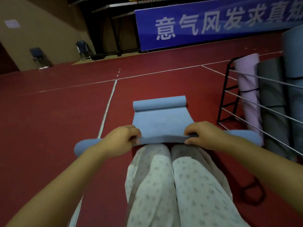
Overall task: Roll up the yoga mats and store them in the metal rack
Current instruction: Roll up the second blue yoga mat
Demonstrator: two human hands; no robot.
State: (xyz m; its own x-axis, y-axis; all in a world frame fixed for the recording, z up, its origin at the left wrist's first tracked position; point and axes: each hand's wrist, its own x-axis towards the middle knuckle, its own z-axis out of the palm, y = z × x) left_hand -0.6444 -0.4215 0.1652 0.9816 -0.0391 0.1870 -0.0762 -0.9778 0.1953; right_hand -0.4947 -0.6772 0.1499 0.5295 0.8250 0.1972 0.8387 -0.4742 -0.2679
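Observation:
A blue yoga mat [161, 122] lies on the red floor ahead of my knees, its far end curled into a small roll [159, 103]. My left hand [121, 139] and my right hand [203, 135] each pinch the mat's near edge, thumbs under and fingers curled over it. A thicker blue roll [85, 147] lies crosswise under my wrists, its ends sticking out left and right; whether it belongs to the same mat I cannot tell. The metal rack [229, 89] stands at the right with pink, grey and blue-grey rolled mats upright in it.
A black strap loop [253, 192] lies on the floor by my right leg. White court lines cross the red floor [49, 120]. Two folding chairs [39, 57] stand by the far left wall, and a blue banner [213, 22] runs along the back.

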